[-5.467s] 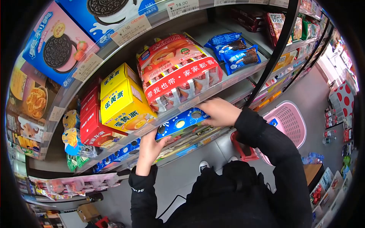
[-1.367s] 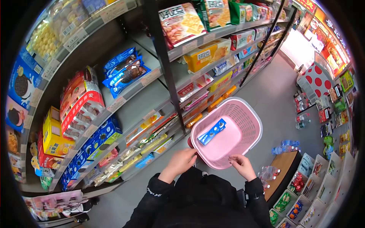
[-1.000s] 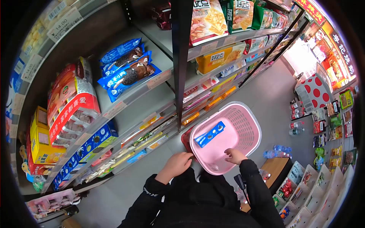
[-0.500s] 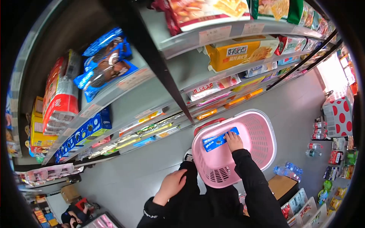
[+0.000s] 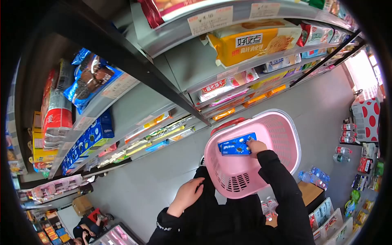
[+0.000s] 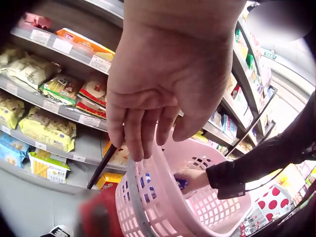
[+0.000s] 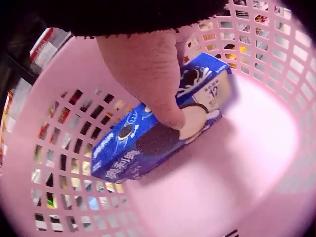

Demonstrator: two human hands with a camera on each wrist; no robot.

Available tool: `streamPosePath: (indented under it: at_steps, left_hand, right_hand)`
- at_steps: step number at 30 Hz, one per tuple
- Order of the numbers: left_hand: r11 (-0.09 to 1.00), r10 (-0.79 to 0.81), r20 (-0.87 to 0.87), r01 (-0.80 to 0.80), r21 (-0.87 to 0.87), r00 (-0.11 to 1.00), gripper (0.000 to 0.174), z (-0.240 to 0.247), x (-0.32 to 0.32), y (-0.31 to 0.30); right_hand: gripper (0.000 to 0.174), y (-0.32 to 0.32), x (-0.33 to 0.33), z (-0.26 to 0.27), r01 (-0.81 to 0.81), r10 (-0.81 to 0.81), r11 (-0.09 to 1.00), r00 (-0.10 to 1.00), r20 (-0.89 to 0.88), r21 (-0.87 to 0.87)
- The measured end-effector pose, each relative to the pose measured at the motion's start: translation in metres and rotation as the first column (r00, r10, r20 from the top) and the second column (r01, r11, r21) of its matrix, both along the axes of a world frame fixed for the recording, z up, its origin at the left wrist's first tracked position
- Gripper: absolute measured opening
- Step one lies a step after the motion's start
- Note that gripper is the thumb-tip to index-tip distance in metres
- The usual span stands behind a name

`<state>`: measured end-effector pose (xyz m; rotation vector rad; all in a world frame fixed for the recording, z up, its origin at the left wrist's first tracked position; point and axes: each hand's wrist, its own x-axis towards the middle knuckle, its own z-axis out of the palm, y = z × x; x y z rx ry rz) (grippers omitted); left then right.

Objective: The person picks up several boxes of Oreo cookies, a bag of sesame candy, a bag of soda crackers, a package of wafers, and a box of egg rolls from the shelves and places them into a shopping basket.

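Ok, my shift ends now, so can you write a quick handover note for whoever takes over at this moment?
Left hand: open, holds nothing, fingers relaxed just above the rim of the pink basket.
Right hand: inside the basket, gripping the blue cookie box, thumb on top.
Done: the box is down in the basket.
Left: probably release the box and draw the hand out.

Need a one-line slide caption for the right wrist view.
Right hand rests its thumb on a blue cookie box lying inside a pink basket.
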<state>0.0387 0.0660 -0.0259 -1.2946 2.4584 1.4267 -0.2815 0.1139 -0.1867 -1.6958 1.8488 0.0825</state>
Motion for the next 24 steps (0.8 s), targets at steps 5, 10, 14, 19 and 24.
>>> streamPosePath:
  at_steps: [5, 10, 14, 19, 24]
  left_hand:
    - [0.999, -0.034, -0.058, 0.033, -0.007, 0.998, 0.032, 0.005, -0.024, -0.025]
    - [0.992, -0.116, -0.362, 0.09, -0.087, 0.925, 0.047, 0.024, -0.055, -0.04]
    - [0.94, 0.032, -0.528, 0.153, 0.304, 0.849, 0.052, 0.046, -0.053, -0.055]
    - [0.733, 0.343, -0.526, 0.128, 0.668, 0.779, 0.044, 0.06, -0.01, -0.09]
    - [0.75, 0.482, -0.521, -0.025, 0.661, 0.704, 0.036, 0.068, 0.051, -0.119]
  right_hand:
    - [0.055, 0.023, -0.014, 0.104, 0.035, -0.272, 0.918, 0.779, 0.565, 0.394]
    - [0.054, 0.024, 0.007, 0.214, 0.049, -0.261, 0.944, 0.716, 0.647, 0.327]
    - [0.055, 0.015, 0.026, 0.251, 0.009, -0.187, 0.966, 0.714, 0.675, 0.258]
    - [0.061, 0.001, 0.06, 0.267, 0.153, -0.264, 0.964, 0.658, 0.705, 0.218]
    - [0.055, -0.009, 0.079, 0.264, 0.371, -0.343, 0.919, 0.58, 0.739, 0.136]
